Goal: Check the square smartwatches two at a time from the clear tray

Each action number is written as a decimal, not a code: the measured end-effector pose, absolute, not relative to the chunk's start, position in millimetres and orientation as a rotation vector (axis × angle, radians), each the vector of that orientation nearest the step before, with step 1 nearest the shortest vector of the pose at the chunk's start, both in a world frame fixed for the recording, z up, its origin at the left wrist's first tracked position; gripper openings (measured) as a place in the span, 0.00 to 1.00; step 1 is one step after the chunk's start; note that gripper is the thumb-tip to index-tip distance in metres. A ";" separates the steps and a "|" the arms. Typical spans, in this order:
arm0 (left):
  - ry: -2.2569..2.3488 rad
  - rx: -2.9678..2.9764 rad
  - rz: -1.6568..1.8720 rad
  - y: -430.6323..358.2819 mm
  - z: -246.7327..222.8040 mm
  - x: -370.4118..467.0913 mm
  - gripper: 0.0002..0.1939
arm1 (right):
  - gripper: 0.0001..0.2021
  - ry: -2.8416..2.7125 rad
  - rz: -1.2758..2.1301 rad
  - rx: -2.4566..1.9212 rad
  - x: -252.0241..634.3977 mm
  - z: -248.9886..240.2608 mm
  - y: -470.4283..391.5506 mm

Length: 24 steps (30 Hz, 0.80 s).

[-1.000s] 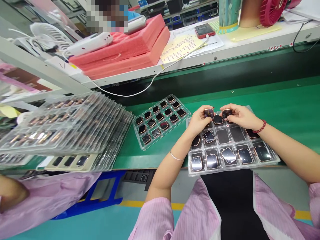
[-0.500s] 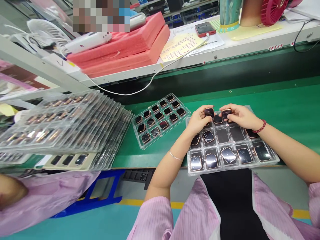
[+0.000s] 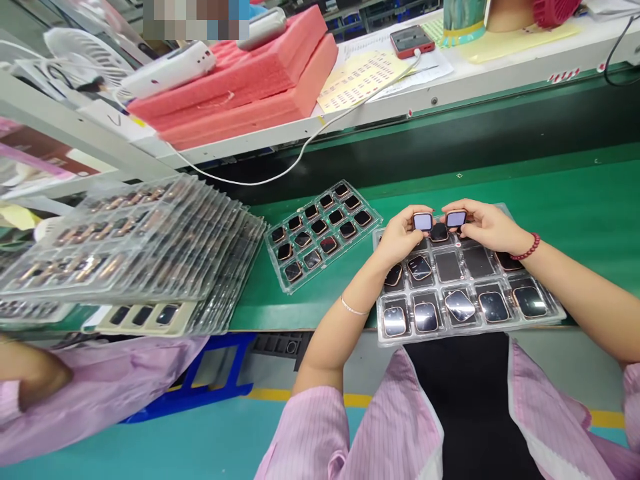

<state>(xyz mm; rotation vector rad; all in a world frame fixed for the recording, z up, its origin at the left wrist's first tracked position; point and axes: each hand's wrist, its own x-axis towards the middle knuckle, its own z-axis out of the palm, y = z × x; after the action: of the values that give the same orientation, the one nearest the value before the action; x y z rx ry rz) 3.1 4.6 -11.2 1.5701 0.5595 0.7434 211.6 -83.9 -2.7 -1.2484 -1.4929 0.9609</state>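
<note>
Inspection step: my left hand [image 3: 400, 237] pinches small square copper-rimmed watch case [image 3: 423, 221], right hand [image 3: 487, 225] pinches its twin [image 3: 456, 218], both above clear plastic blister tray [image 3: 553, 313]; next move probably needs careful seating into empty pockets below grip.

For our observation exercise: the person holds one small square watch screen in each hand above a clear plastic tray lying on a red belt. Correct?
Not quite. The head view shows the belt is green, not red. The left hand and right hand each hold a small square watch screen above the clear plastic tray.
</note>
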 end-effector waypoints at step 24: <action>0.479 1.629 0.754 8.8 -18.3 0.7 0.22 | 0.17 -1.462 0.921 -1.274 212.5 -5.0 -83.6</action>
<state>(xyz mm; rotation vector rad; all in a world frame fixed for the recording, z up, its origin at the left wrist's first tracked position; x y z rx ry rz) 0.7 8.8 -18.3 1.6286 0.4789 0.7541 212.5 -83.6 -5.0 -1.2741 -1.4617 0.9210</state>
